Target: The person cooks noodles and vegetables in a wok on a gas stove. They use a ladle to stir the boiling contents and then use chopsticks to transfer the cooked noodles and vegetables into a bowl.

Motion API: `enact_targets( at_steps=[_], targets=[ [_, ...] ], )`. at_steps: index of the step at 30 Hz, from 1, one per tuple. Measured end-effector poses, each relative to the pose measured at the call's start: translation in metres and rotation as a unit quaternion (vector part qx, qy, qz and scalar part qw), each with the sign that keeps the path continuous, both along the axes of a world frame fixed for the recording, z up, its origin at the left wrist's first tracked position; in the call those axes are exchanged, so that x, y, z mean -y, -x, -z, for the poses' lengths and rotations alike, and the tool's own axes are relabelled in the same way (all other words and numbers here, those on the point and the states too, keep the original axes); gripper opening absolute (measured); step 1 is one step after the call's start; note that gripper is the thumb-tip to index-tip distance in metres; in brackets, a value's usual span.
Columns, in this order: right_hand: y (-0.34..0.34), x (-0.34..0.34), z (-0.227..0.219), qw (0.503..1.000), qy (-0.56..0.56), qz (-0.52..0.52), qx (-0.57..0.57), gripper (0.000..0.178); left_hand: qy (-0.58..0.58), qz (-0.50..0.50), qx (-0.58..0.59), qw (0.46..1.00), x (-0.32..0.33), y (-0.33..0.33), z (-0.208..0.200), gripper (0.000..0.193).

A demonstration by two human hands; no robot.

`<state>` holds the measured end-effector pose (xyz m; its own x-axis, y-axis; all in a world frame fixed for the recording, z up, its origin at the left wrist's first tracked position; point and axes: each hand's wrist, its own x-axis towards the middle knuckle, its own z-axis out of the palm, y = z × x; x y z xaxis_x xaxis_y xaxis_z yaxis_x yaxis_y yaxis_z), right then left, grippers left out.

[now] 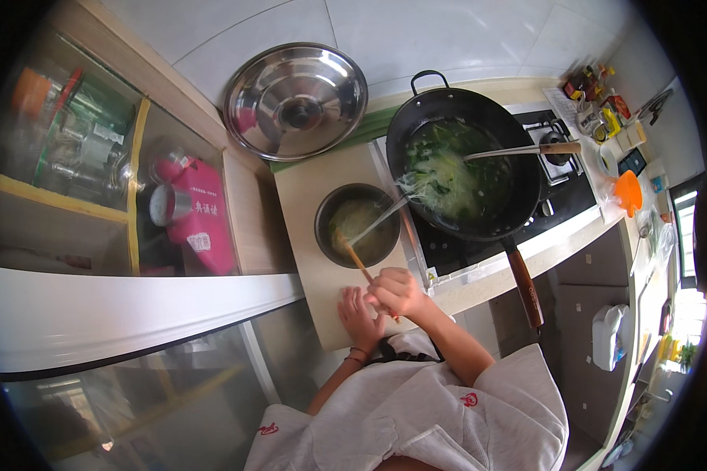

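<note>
My right hand (395, 292) is closed around a pair of wooden chopsticks (357, 259), whose tips reach into a dark round bowl (320, 222). Cloudy, pale greenish broth is in the bowl. My left hand (355, 317) lies on the counter edge beside the right one, fingers stretched out, holding nothing. A thin pale metal handle (377, 221) slants from the bowl toward the wok; I cannot tell what utensil it belongs to. To the right, a large black wok (518, 184) on the stove holds leafy greens and white shreds in liquid.
A spatula or ladle with a wooden-ended handle (558, 147) rests across the wok's rim. The wok's long wooden handle (524, 290) juts past the counter front. A steel lid (330, 74) leans against the wall. Left stands a glass-fronted cabinet with a pink bag (200, 204). Condiments (605, 110) crowd the far right.
</note>
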<state>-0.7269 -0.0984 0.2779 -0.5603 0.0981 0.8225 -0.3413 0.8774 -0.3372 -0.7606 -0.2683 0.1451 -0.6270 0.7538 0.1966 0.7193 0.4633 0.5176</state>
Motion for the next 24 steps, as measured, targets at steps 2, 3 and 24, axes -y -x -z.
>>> enact_targets(
  at_steps=[2, 3, 24],
  targets=[
    [-0.003, 0.004, -0.008, 0.997, 0.019, 0.069, -0.017, 0.02, -0.013, -0.028, 0.008, 0.999, 0.0, -0.003, 0.0, 0.065],
    [-0.004, 0.005, -0.013, 0.995, 0.045, 0.093, -0.003, 0.017, -0.012, -0.033, 0.002, 0.999, 0.0, -0.004, 0.0, 0.065],
    [-0.001, -0.03, 0.005, 0.969, 0.072, 0.232, -0.035, 0.017, 0.005, -0.04, -0.021, 0.999, -0.002, -0.001, 0.001, 0.065]
  ],
)
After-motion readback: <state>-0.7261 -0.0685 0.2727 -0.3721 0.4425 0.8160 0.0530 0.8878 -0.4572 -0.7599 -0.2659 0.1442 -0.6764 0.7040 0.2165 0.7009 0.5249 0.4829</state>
